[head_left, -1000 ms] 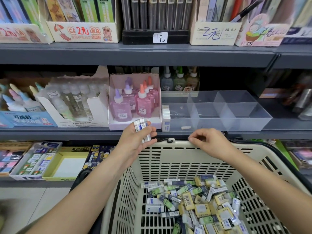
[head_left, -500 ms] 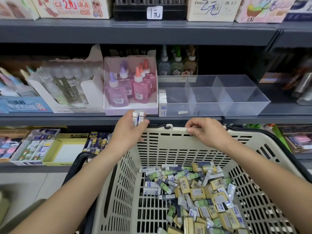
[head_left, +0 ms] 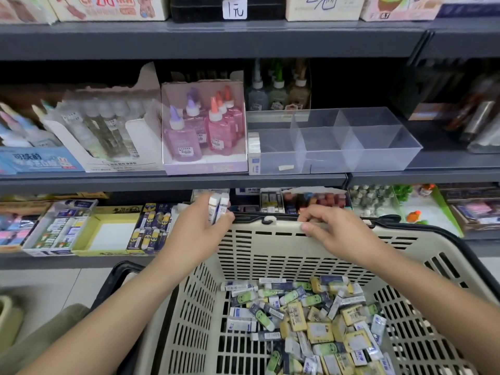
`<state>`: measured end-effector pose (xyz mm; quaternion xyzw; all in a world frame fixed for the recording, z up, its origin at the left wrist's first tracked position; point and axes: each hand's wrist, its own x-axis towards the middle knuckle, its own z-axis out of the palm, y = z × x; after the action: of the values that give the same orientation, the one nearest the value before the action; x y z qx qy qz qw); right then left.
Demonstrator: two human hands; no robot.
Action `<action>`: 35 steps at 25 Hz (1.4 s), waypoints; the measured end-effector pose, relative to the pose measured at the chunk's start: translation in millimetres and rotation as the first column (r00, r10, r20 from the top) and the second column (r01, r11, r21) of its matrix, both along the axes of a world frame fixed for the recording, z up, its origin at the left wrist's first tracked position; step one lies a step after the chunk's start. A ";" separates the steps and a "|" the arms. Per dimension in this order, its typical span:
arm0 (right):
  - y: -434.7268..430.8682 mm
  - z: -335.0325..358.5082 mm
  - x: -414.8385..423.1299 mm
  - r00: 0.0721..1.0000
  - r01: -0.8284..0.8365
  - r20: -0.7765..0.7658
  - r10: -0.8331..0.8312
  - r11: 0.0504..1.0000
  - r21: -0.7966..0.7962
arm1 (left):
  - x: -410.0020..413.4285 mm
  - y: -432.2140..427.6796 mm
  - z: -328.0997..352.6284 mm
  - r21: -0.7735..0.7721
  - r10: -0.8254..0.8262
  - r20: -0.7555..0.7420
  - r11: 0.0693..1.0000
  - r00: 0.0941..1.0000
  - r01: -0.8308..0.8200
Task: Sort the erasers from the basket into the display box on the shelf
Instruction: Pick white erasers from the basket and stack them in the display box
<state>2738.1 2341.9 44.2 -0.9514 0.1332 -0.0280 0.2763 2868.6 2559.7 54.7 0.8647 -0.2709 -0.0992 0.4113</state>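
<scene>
Middle shelf, far left: a white carton of clear bottles stands open at the front. Below it, on the lower shelf, sits a yellow tray with a white floor.

Middle shelf, centre-left: a pink carton holds purple and pink bottles with pointed caps. It stands just beside the display box, on that box's left.

Left hand: raised over the basket's far-left corner, below the middle shelf edge. The fingers are curled round two held erasers, white with blue print, upright and side by side.

Display box: clear plastic, divided into compartments, on the middle shelf right of centre. A row of stacked erasers lines the left wall of its left compartment. The other compartments show nothing inside.

Basket: cream, slotted, with a black handle, near and below the shelves.

Right hand: set on the basket's far rim, right of centre. The fingers are curled over the rim's far side, with the thumb on its near side, so the hand grips the rim.

Basket floor, centre to right: loose erasers lie in a jumbled heap, with white, blue, green and yellow wrappers mixed together.
</scene>
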 end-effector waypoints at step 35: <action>28.3 52.9 89.9 0.991 -0.071 0.135 0.005 0.869 0.489 | 26.2 -32.8 0.9 -0.544 -0.340 -0.560 0.839 0.756 -0.026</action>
<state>2828.0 2370.2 97.1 -0.8482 0.0987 -0.0492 0.5181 2894.8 2527.0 55.5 0.6072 -0.2061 -0.3443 0.6857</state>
